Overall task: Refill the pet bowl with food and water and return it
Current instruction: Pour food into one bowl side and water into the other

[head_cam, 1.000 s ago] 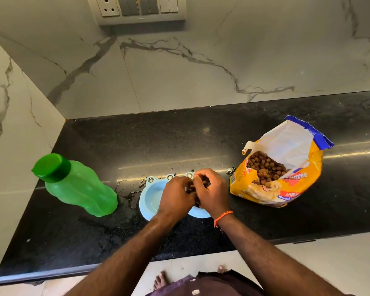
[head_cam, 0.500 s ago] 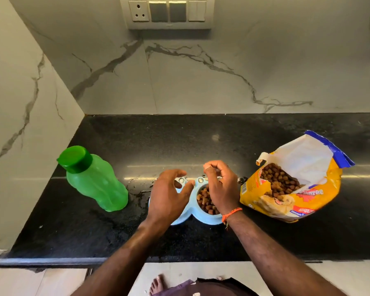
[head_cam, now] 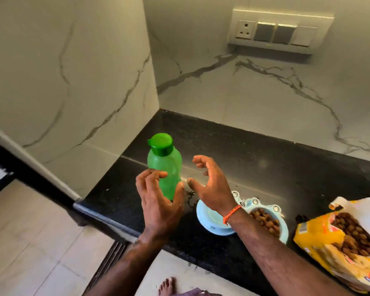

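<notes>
A green water bottle [head_cam: 165, 165] with a closed green cap stands upright on the black counter [head_cam: 254, 154], near the left corner. My left hand [head_cam: 158, 201] is spread in front of its lower half, fingers at its left side and thumb at its right, not clamped. My right hand [head_cam: 212, 186] hovers open just right of the bottle, above the light blue double pet bowl [head_cam: 207, 218]. The bowl's left cup is empty; its right cup holds brown kibble [head_cam: 265, 220]. An open yellow food bag [head_cam: 320, 238] lies to the right.
Marble walls close the counter at the left and back. A switch panel [head_cam: 276, 33] sits on the back wall. Small wet patches [head_cam: 190, 196] lie between bottle and bowl. The counter's front edge [head_cam: 107, 218] drops to a tiled floor, where a bare foot [head_cam: 167, 286] shows.
Both hands left the bowl's kibble cup and moved left to the bottle, opening as they went. The view swung left and closer. Bottle, bowl and bag stayed put.
</notes>
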